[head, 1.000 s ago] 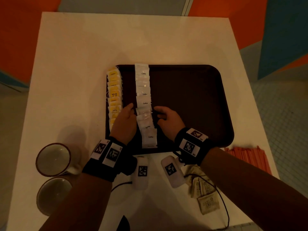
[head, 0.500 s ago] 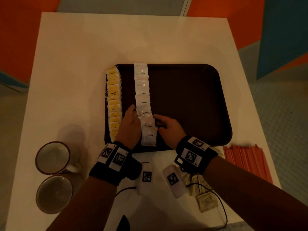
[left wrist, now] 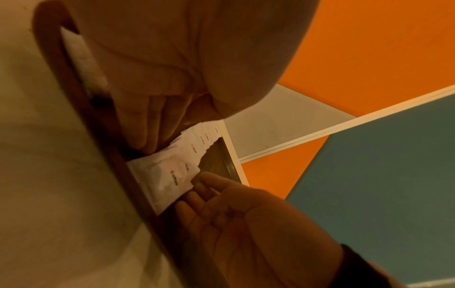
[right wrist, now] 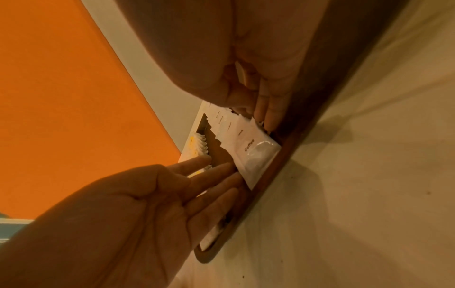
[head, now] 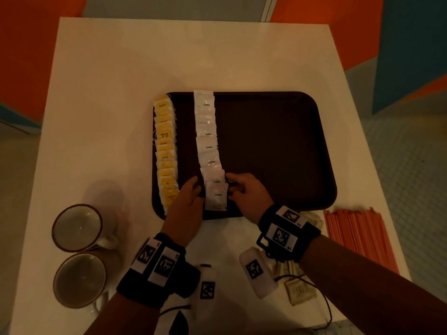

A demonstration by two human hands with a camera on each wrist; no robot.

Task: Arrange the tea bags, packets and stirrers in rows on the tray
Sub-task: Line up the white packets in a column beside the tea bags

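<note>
While flanked by both hands, the coffee packet [head: 216, 195] lies flat.

Over the last 1 s both hands have slid toward the near rim of the dark brown plastic tray [head: 278, 151]: the left hand [head: 186, 204] and right hand [head: 249, 192] now flank the nearest white "Coffee" packet [head: 216, 195], fingertips at its 2 side edges.

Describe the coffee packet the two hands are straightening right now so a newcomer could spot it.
Find the dark brown tray, then its row of white coffee packets beside the yellow tea bags. The packet is the nearest one, between the left hand and right hand, overlapping the rest.
</note>
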